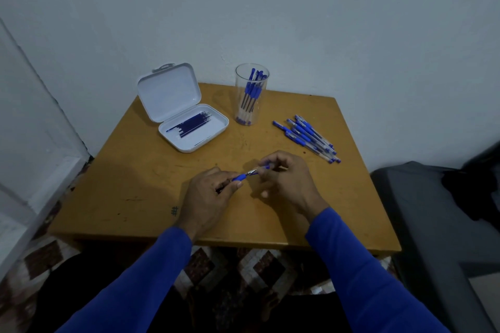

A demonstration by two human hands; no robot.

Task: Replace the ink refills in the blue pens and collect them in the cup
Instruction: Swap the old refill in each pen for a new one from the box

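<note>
Pen (244,174) with a blue grip and a silver tip sits between both hands: left hand (209,197) holds its body, right hand (284,178) pinches its tip end.

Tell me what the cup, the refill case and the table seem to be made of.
Cup: clear, probably plastic, possibly glass; the pens inside show straight through its wall.
Case: white, smooth, likely moulded plastic, with rounded corners and a hinged lid standing open.
Table: looks like wood or a wood-look board with a yellowish, semi-matte finish, scuffed and marked with dark spots.
</note>
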